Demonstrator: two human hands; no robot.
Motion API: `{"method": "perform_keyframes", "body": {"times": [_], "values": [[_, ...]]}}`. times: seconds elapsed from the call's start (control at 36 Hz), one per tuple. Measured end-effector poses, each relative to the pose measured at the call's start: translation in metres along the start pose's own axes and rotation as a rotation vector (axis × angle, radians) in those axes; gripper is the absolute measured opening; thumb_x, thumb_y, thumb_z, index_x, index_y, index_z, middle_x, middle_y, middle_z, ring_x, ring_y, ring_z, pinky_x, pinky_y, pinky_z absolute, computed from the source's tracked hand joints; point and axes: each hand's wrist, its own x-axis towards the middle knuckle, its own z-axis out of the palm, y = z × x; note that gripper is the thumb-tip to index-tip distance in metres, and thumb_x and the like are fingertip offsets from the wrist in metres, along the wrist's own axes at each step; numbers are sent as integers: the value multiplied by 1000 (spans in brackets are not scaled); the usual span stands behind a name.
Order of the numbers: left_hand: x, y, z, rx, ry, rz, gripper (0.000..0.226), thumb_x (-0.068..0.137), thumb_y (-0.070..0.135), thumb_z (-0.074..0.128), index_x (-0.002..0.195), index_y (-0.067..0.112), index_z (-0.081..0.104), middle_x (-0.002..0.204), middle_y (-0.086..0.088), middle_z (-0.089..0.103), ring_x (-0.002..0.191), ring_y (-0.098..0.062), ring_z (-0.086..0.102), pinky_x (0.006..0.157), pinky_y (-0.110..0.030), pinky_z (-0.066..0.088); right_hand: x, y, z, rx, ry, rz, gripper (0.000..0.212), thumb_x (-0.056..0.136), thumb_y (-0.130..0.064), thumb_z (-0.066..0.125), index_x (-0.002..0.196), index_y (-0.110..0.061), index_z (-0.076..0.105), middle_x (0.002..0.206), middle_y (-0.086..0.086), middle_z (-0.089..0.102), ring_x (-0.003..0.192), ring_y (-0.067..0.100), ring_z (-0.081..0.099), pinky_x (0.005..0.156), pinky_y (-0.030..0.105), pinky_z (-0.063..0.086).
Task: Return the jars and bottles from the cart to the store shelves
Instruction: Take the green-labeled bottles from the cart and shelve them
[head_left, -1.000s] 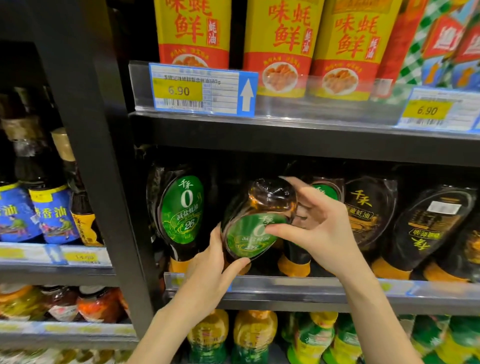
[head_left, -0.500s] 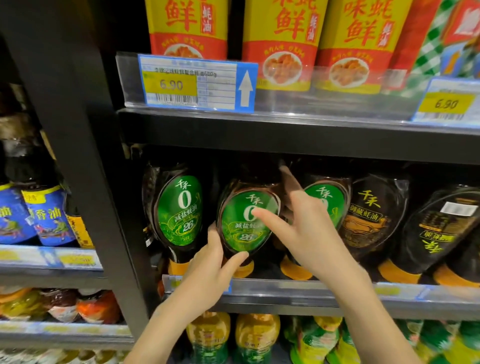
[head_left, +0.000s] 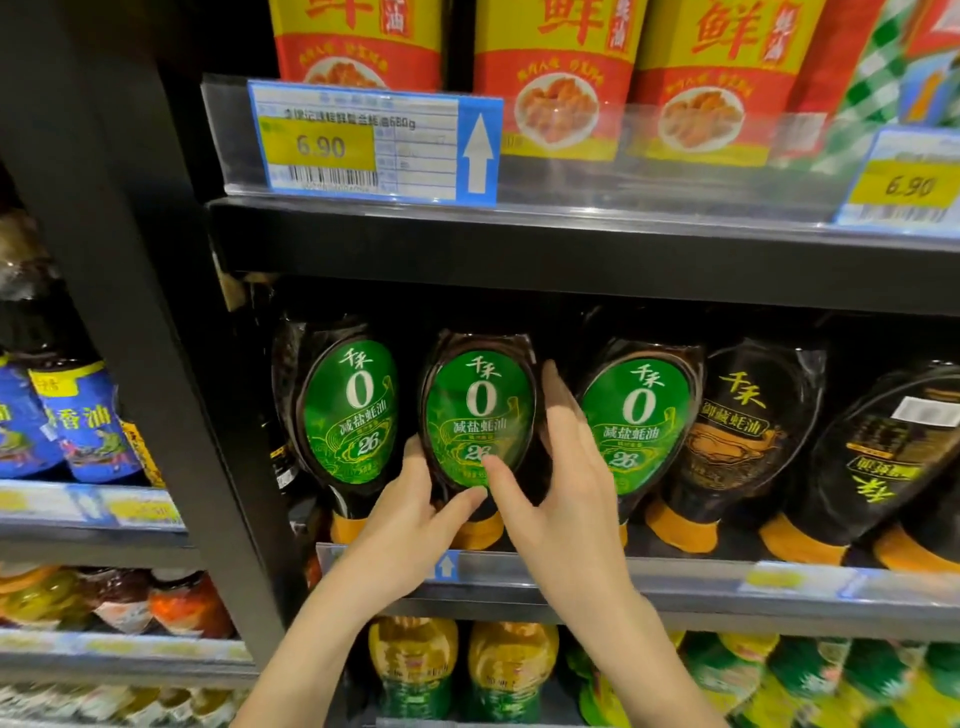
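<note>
A dark squeeze bottle with a green oval label (head_left: 478, 410) stands cap-down on the middle shelf (head_left: 727, 577), between two bottles of the same kind, one on its left (head_left: 350, 410) and one on its right (head_left: 636, 421). My left hand (head_left: 410, 525) grips its lower left side, thumb on the front by the orange cap. My right hand (head_left: 566, 467) holds its right side, the thumb laid on the lower label and the fingers reaching behind the bottle. The bottle stands upright, label to the front.
Further right on the same shelf are dark bottles with black and gold labels (head_left: 748, 431). Yellow and red pouches (head_left: 561, 78) fill the shelf above, behind price tags (head_left: 374, 140). A black upright post (head_left: 156, 364) separates blue-labelled bottles (head_left: 83, 421) at left. Jars and bottles fill the lower shelves.
The bottle was tilted with its base toward me a second ago. It has been turned upright and set into the row. My right hand slid from its top to its right side.
</note>
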Motion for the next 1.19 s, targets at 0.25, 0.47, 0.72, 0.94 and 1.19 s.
{"method": "perform_keyframes", "body": {"times": [0.25, 0.47, 0.72, 0.94, 1.19], "values": [[-17, 5, 10, 239, 222, 54, 96, 67, 56, 71, 140, 33, 14, 122, 5, 53, 113, -20, 54, 95, -42, 49, -44, 37, -37, 123, 419, 63, 78, 70, -5, 76, 131, -36, 38, 121, -15, 49, 115, 7, 53, 96, 29, 48], [-29, 19, 36, 451, 501, 105, 124, 66, 63, 66, 136, 40, -34, 129, -7, 58, 92, -25, 68, 70, -40, 57, -30, 61, -44, -107, 154, 183, 117, 63, -29, 84, 146, -37, 2, 122, -9, 33, 119, 13, 44, 90, 35, 49], [-24, 18, 43, 531, 547, 73, 113, 72, 64, 52, 129, 41, -43, 97, -11, 71, 60, -24, 66, 50, -39, 54, -22, 67, -36, -60, 101, 187, 124, 68, -21, 82, 141, -44, -15, 138, -11, 29, 136, 22, 34, 94, 55, 48], [-21, 13, 40, 510, 501, 71, 116, 75, 56, 61, 129, 43, -41, 97, -17, 68, 65, -27, 64, 45, -28, 42, -15, 66, -49, -93, -97, 135, 124, 77, -24, 74, 123, -44, -40, 136, -15, 16, 138, 16, 21, 109, 40, 29], [-20, 16, 48, 534, 578, 4, 118, 74, 58, 61, 125, 45, -44, 88, -14, 68, 60, -26, 62, 48, -33, 49, -17, 61, -44, -92, -46, 172, 119, 78, -23, 74, 127, -42, -33, 151, 4, 21, 136, 16, 26, 105, 45, 33]]}}
